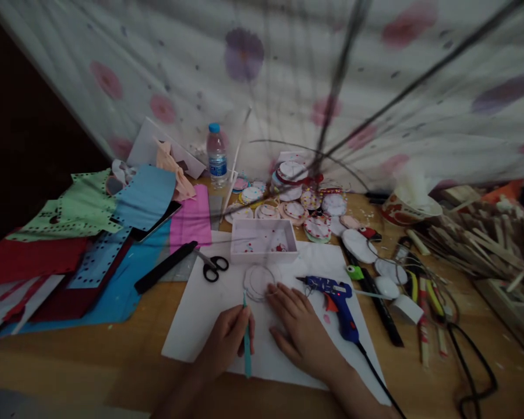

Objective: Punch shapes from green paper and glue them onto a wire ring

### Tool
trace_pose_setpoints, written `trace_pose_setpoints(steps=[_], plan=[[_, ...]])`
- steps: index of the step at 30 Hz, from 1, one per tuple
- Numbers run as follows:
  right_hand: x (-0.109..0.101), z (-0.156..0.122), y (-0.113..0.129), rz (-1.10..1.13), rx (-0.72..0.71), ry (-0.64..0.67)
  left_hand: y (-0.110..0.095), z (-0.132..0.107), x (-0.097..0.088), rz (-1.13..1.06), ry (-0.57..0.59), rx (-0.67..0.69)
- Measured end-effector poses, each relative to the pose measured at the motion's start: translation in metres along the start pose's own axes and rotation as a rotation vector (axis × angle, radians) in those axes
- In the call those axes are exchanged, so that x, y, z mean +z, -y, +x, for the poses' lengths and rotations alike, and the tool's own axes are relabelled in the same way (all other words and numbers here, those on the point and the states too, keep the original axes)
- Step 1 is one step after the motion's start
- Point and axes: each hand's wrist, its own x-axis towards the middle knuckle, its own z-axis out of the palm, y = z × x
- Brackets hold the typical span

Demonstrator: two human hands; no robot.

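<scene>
While our left hand (227, 343) pinched a teal pen (247, 343) upright like a writing tool, our right hand (299, 329) lay spread, pinning the white sheet (201, 308) beside a wire ring (258, 281); beyond sat the glue gun (336, 294) and scissors (213, 267).

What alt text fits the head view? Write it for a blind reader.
Left hand holds a teal pencil on white paper; right hand presses a traced circle. Blue glue gun and scissors lie nearby.

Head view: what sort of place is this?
Probably a home craft table. A blue glue gun, scissors, and sheets of coloured, punched paper lie around the white sheet where the left hand holds a teal pen.
</scene>
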Motion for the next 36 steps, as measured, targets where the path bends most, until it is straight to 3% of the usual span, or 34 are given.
trace_pose_setpoints(steps=[4,7,11,13,15,18,21,24,28,36], plan=[[0.008,0.013,0.027,-0.040,0.123,-0.118,0.002,-0.006,-0.001,0.033,0.073,0.010],[0.008,0.017,0.043,-0.014,0.123,-0.208,0.003,-0.009,-0.002,0.062,0.102,0.023],[0.000,0.001,0.030,-0.043,0.144,-0.357,0.006,-0.010,-0.005,0.087,0.136,0.014],[-0.004,-0.013,0.010,-0.124,0.335,-0.509,0.008,-0.009,-0.006,0.091,0.162,0.004],[-0.006,-0.025,-0.012,-0.258,0.623,-0.653,0.009,-0.008,-0.007,0.095,0.183,-0.003],[-0.004,-0.037,-0.036,-0.392,0.932,-0.571,0.009,-0.007,-0.007,0.101,0.199,-0.004],[-0.003,-0.038,-0.045,-0.347,1.042,-0.455,0.007,-0.005,-0.007,0.110,0.199,-0.004],[-0.007,-0.036,-0.045,-0.169,1.045,-0.451,0.005,-0.005,-0.006,0.123,0.191,-0.011],[-0.008,-0.038,-0.036,0.204,0.946,-0.600,0.003,-0.007,-0.006,0.151,0.192,-0.016],[0.023,-0.030,0.010,0.615,0.730,-0.709,-0.004,-0.006,-0.005,0.286,0.222,0.044]])
